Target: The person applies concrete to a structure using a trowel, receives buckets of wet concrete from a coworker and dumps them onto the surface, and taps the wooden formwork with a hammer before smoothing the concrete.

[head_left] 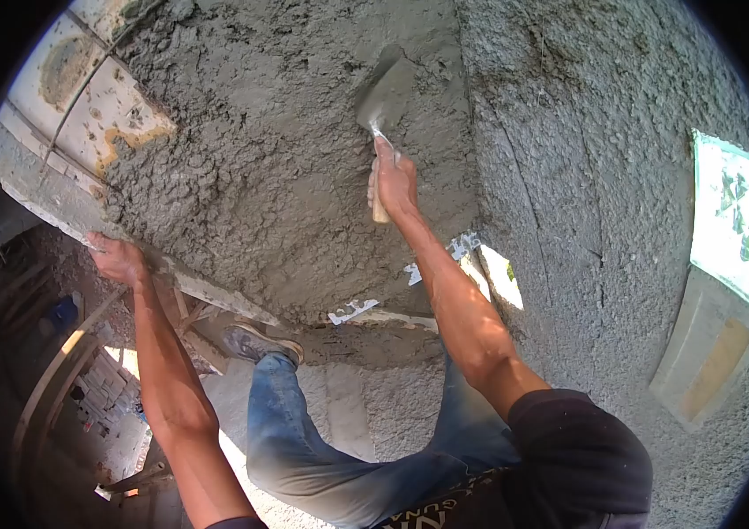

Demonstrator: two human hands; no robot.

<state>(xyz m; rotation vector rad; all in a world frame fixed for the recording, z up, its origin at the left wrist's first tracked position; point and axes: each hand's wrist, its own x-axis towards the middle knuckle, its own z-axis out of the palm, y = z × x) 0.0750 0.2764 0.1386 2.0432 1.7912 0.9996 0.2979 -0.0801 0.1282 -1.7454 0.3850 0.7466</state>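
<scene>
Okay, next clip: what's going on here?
A person is working with a trowel on a rough layer of wet-looking concrete. The right hand grips the trowel by its handle, with the blade against the concrete. The left hand is at the board edge bordering the layer. At the upper left, a pale panel with thin bars over it remains uncovered.

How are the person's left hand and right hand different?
The right hand grips a trowel; the left hand holds no tool. The right hand is over the grey mix; the left hand is out at its edge, touching the board. Both are bare.
</scene>
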